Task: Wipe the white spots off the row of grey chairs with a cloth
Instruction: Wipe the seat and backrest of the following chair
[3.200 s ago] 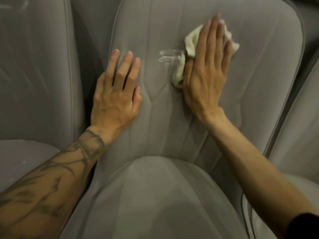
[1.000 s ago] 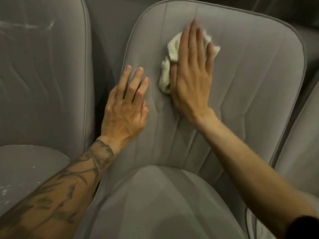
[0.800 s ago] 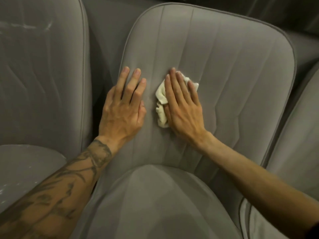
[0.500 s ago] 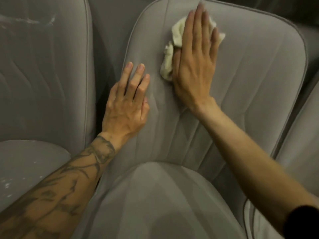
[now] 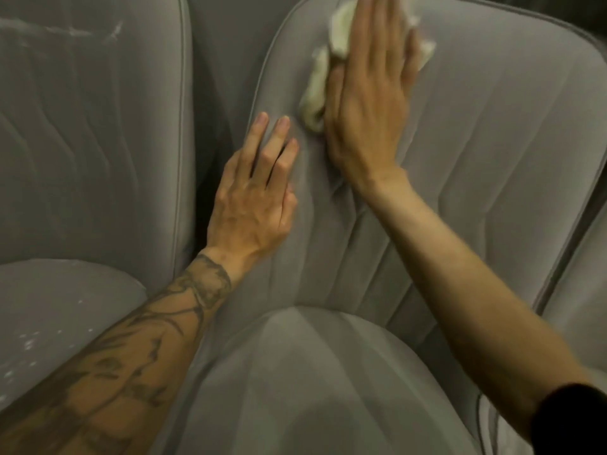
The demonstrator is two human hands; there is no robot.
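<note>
While our left hand (image 5: 254, 195) lies flat on the middle chair's backrest (image 5: 492, 142), fingers straight & slightly spread w/ nothing in it, our right hand (image 5: 368, 93) presses the cloth (image 5: 314, 93) against that same backrest. Its fingers are straight & close together, & the fingertips run out of the top of the view. The cloth is pale & crumpled, pinned under palm & fingers. One bunched end sticks out on the thumb side, just above the left hand's fingertips but apart from them. Another bit shows past the little finger.

Vs. 0.5 sec ago, the right hand & cloth sit a bit higher, nearer the backrest's top edge. Vs. 0.8 sec ago they're much higher, since they were then level w/ the left hand & just beside it. The left hand hasn't shifted on the fabric in any of the frames. Fabric beside the cloth reads plain grey where a whitish streak lay 3.2 sec ago.

On the left hand's outer side stands the left chair (image 5: 92, 142). It has white smears (image 5: 69, 29) across the top of its back & white spots (image 5: 28, 344) on its cushion, next to our tattooed forearm (image 5: 131, 362). Below both wrists is the middle chair's seat (image 5: 312, 389). Past our right forearm is the edge of the right chair (image 5: 584, 307). A dark sleeve (image 5: 571, 418) covers that arm near the elbow.
</note>
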